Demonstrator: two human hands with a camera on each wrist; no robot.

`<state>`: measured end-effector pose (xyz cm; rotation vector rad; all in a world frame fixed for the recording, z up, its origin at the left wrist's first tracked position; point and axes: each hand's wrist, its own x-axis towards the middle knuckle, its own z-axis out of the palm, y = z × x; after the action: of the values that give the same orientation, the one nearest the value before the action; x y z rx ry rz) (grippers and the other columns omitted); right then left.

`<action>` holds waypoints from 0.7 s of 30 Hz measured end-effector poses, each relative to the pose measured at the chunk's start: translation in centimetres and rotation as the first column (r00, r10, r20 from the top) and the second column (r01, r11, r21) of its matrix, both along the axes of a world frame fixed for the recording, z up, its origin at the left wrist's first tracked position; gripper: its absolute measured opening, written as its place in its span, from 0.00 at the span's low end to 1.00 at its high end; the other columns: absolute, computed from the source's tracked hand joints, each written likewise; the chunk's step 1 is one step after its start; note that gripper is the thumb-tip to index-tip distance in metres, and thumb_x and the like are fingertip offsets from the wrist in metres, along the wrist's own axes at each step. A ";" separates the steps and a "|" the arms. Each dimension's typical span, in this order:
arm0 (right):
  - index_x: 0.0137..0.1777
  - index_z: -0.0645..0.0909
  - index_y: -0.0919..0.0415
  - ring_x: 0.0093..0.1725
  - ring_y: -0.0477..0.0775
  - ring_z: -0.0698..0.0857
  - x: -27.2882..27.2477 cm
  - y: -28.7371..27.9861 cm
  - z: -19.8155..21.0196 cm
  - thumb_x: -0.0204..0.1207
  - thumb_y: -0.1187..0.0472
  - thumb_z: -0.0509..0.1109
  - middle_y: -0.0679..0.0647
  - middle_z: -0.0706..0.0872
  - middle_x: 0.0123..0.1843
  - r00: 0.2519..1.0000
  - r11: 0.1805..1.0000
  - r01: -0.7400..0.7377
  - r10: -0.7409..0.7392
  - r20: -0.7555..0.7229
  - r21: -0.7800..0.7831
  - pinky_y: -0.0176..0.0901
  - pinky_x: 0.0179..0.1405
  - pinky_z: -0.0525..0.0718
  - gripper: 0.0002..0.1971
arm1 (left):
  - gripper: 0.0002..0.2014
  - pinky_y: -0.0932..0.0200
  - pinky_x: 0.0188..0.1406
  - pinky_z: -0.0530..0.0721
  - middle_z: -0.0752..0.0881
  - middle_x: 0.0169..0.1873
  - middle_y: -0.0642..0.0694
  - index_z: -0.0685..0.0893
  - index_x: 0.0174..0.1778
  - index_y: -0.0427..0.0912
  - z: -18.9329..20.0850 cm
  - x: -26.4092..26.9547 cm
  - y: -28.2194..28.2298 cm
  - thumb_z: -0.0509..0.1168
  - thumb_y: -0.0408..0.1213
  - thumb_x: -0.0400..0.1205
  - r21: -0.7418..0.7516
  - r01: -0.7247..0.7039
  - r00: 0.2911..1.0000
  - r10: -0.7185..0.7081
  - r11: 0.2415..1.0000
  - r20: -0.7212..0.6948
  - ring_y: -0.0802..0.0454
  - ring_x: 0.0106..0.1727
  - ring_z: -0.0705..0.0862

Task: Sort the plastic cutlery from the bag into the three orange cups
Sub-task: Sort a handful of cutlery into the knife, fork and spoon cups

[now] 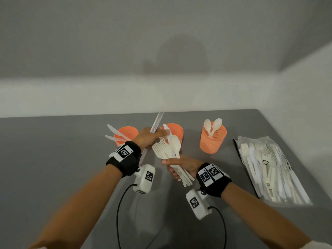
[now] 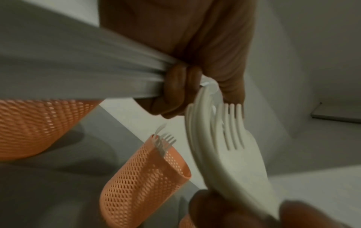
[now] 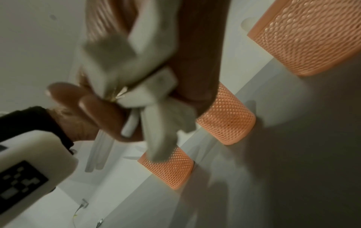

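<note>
Three orange mesh cups stand in a row at the back of the table. The left cup [image 1: 125, 133] holds knives, the middle cup [image 1: 177, 131] holds forks [image 2: 165, 141], and the right cup [image 1: 213, 141] holds two spoons. My right hand [image 1: 171, 167] grips a fanned bunch of forks and a spoon [image 1: 166, 150] by the handles, in front of the middle cup. My left hand [image 1: 159, 135] holds several white knives [image 1: 156, 123] in its curled fingers [image 2: 175, 86], while its fingertips pinch the tip of a knife [image 1: 166, 129] sticking out of that bunch.
A clear plastic bag [image 1: 269, 168] with more cutlery lies flat at the table's right side, near the wall. Black cables from the wrist cameras trail over the grey table [image 1: 53, 150] towards its near edge. A pale wall rises behind the cups.
</note>
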<state>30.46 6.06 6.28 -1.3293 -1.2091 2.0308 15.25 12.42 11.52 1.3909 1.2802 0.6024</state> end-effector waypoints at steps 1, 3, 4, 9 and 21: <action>0.35 0.76 0.56 0.18 0.41 0.74 0.0 0.0 0.0 0.80 0.57 0.64 0.46 0.78 0.21 1.000 1.000 -0.002 0.002 -0.004 0.001 0.30 0.21 0.74 0.11 | 0.10 0.69 0.13 0.65 0.76 0.18 0.53 0.81 0.34 0.45 0.0 0.0 0.0 0.70 0.46 0.76 0.008 -0.002 1.000 0.002 1.000 -0.011 0.59 0.17 0.71; 0.36 0.78 0.55 0.19 0.41 0.75 -0.1 0.0 -0.1 0.80 0.58 0.65 0.46 0.78 0.22 1.000 1.000 -0.002 0.002 -0.014 0.004 0.30 0.22 0.75 0.10 | 0.11 0.70 0.14 0.68 0.78 0.17 0.53 0.78 0.31 0.45 0.2 0.1 0.0 0.70 0.42 0.77 0.017 -0.013 1.000 0.013 1.000 -0.018 0.60 0.17 0.74; 0.37 0.79 0.54 0.20 0.41 0.75 -0.1 -0.1 -0.2 0.80 0.58 0.65 0.46 0.78 0.23 1.000 1.000 0.000 0.000 -0.017 0.007 0.29 0.22 0.75 0.09 | 0.12 0.70 0.14 0.68 0.77 0.15 0.54 0.77 0.30 0.44 0.4 0.1 0.0 0.69 0.40 0.78 0.021 -0.025 1.000 0.026 0.999 -0.007 0.61 0.16 0.74; 0.39 0.76 0.55 0.17 0.40 0.72 -0.3 -0.2 -0.1 0.80 0.60 0.64 0.45 0.77 0.20 1.000 1.000 -0.011 0.011 0.008 0.018 0.27 0.18 0.72 0.08 | 0.09 0.68 0.15 0.64 0.79 0.30 0.50 0.74 0.36 0.43 0.7 0.3 0.4 0.62 0.38 0.82 0.045 -0.183 0.978 0.177 0.982 0.109 0.61 0.16 0.68; 0.39 0.74 0.54 0.16 0.39 0.70 -0.1 -0.4 0.1 0.81 0.62 0.63 0.44 0.75 0.19 1.000 0.999 -0.016 0.015 0.016 0.040 0.27 0.18 0.70 0.09 | 0.07 0.71 0.12 0.66 0.84 0.35 0.46 0.73 0.40 0.42 1.3 0.4 1.5 0.56 0.35 0.84 0.118 -0.227 0.970 0.214 0.967 0.117 0.56 0.25 0.70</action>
<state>30.33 5.61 6.42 -1.3228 -1.2641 1.9996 15.60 13.89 12.84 1.3130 1.3409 0.9142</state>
